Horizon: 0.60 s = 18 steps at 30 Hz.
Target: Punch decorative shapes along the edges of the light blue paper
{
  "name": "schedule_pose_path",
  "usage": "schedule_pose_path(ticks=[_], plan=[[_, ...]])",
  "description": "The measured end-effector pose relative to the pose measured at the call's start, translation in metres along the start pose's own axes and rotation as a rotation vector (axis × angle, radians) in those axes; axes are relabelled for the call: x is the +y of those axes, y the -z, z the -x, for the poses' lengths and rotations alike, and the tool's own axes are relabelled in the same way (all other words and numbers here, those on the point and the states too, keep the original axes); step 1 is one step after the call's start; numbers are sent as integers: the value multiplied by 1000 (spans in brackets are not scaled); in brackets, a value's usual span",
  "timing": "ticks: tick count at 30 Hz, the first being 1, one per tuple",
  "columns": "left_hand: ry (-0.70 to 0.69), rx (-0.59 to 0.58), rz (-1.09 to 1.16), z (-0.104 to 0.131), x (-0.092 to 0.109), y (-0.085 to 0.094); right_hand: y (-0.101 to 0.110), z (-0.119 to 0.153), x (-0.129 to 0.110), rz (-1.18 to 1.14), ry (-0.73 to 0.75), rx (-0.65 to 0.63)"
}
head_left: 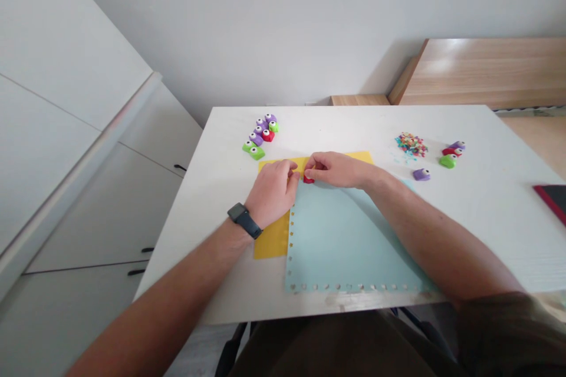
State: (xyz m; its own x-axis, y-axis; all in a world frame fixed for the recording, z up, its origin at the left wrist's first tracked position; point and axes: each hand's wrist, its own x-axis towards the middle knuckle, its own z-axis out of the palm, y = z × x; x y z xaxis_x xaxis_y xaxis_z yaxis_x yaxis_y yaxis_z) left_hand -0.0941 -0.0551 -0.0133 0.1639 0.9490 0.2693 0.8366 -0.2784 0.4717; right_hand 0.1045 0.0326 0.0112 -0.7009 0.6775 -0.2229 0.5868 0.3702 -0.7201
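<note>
"Where's the red punch (pixel 308 179)?"

"Just above the frame's middle, by the upper left corner of the blue sheet (pixel 349 235). From my end, the right hand (pixel 338 169) has its grip clamped on it."

"And the left hand (pixel 276 182)?"

"Just left of the punch, over the yellow sheet (pixel 272 240). I can't tell whether that grip is pinching paper."

"How would the punch handle?"

"Light and hard, I'd judge, with a smooth shell that might slip. I'd take it across its sides and press from the top."

"And the blue sheet?"

"Thin and bendy, I expect, easily creased, weakest along the small holes at its left and bottom edges. I'd avoid pulling there and steady its plain middle flat against the table (pixel 190 200)."
</note>
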Motion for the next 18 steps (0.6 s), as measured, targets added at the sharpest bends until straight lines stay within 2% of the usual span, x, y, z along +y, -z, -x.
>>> schedule_pose_path(ticks=[5, 11, 18], plan=[[8, 24, 8, 5, -5, -11, 1, 0, 3, -51, 31, -34], [-6, 34, 14, 7, -9, -13, 2, 3, 6, -67, 47, -77], [-13, 43, 52, 10, -11, -13, 1, 4, -2, 38, 58, 16]])
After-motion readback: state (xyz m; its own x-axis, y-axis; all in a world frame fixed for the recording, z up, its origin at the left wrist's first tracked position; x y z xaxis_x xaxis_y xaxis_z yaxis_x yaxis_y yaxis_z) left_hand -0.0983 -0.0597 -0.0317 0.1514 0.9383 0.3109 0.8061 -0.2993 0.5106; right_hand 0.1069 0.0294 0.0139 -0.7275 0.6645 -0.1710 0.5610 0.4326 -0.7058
